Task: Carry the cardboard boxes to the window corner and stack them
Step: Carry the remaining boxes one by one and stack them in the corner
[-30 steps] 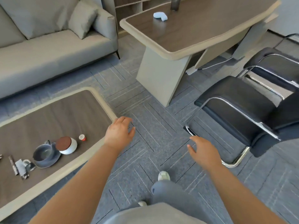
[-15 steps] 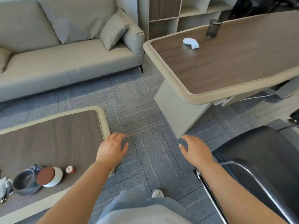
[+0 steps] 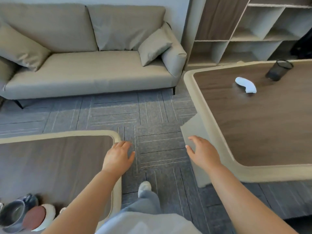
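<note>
Left hand (image 3: 118, 156), right hand (image 3: 203, 153): mine, lower centre, fingers loose, held nothing. Cardboard boxes: none showed in frame. Best, I judged: pass between low worktop (image 3: 50, 159) and high worktop (image 3: 253, 124), find boxes.

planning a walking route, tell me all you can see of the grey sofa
The grey sofa has smooth beige-grey upholstery, fabric or leather I cannot tell, two back cushions, one long seat, a boxy armrest beside the shelving unit and thin dark legs on the carpet. It stands upright, back toward the wall. A matching right pillow leans by that armrest, a left pillow at the other end. Nothing else lies on it.
</note>
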A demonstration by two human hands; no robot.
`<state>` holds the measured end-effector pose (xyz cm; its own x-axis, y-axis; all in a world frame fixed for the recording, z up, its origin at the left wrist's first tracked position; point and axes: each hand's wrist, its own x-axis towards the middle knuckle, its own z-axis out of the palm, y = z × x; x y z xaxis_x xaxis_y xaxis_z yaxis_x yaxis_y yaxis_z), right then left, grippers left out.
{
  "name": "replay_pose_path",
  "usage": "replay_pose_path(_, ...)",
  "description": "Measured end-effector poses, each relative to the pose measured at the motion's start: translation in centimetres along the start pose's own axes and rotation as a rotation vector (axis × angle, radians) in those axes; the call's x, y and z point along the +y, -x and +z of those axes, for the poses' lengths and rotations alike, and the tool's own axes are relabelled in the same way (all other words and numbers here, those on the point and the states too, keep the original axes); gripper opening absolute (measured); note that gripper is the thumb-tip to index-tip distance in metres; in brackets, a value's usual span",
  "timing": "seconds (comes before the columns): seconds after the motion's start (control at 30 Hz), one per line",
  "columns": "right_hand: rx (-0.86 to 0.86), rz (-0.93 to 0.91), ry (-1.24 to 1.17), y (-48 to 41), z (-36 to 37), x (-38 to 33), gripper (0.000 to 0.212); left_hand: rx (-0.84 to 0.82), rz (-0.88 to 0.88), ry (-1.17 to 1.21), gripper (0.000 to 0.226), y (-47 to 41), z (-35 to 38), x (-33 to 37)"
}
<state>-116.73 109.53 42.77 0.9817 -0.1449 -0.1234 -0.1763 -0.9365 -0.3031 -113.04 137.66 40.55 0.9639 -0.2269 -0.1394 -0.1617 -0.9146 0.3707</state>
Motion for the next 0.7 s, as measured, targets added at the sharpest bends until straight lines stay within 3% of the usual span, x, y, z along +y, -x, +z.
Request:
replay_pose_path(0.47, -0.059, 0.129, -0.049, -21.7, -1.6, 2.5, 0.031, 0.021, 0.114, 0.031, 0.04, -28.7, -5.3, 3.6)
replay_pose_path(0.7, -0.053, -0.005, -0.072, -38.6, -3.0, 2.1, 0.041, 0.032, 0.035, -0.003, 0.039, -39.9, -6.7, 2.8)
